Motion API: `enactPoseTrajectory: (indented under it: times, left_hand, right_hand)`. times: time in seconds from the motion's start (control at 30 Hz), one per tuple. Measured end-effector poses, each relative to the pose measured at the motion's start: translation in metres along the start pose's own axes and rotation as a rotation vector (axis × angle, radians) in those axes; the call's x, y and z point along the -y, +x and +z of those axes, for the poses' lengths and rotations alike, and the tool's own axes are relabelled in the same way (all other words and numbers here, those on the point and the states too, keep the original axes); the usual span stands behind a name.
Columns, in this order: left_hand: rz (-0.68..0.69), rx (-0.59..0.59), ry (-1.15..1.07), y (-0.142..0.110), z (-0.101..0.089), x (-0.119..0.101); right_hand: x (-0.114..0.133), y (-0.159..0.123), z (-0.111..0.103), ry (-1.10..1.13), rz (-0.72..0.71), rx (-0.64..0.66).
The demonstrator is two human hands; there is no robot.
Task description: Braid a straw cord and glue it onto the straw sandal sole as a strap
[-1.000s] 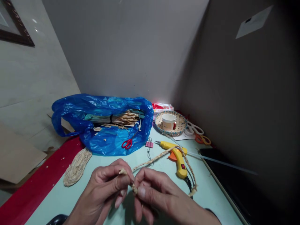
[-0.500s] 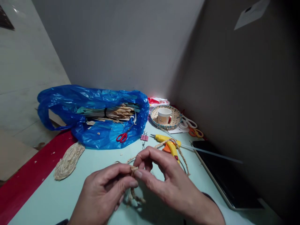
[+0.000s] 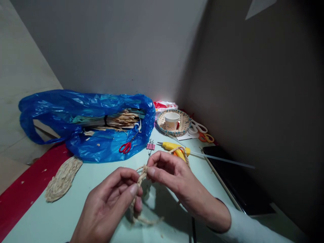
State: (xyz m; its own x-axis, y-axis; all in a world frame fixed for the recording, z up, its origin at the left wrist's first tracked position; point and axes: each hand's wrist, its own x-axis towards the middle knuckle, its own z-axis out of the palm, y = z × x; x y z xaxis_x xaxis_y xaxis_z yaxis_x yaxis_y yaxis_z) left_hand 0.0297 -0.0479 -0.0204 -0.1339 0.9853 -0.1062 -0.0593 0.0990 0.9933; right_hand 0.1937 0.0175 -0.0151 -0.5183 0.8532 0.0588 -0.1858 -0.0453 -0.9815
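A braided straw cord runs between my two hands, above the pale green table. My left hand pinches it between thumb and fingers, and its loose end hangs below toward the tabletop. At the cord's upper part, my right hand pinches with thumb and forefinger. More of the braid trails behind the right hand, over the yellow glue gun. An oval coiled straw piece lies to the left of my hands.
A blue plastic bag with dried stalks and red-handled scissors lies at the back left. A woven tray bears a paper cup. A pink binder clip sits nearer. At right are white-handled scissors and a black tablet.
My view has turned slightly right. My hands have tilted the cord upward, so more of the braid shows between them. The right hand has shifted its pinch to the cord's upper part.
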Motion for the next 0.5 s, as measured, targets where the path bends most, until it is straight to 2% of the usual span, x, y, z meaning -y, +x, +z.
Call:
enactPoseTrajectory:
  times: [0.2,0.33,0.5]
  left_hand:
    - [-0.051,-0.057,0.052,0.011,0.004,-0.001]
    - [-0.039,-0.104,0.141,0.015,0.007,-0.001]
    - [-0.084,-0.023,0.163,0.019,0.004,0.004]
  right_hand:
    - [-0.005,0.000,-0.006,-0.005,-0.010,0.065]
    - [-0.010,-0.001,-0.008,-0.147,-0.028,0.100]
    - [-0.017,0.000,-0.006,-0.331,-0.057,0.041]
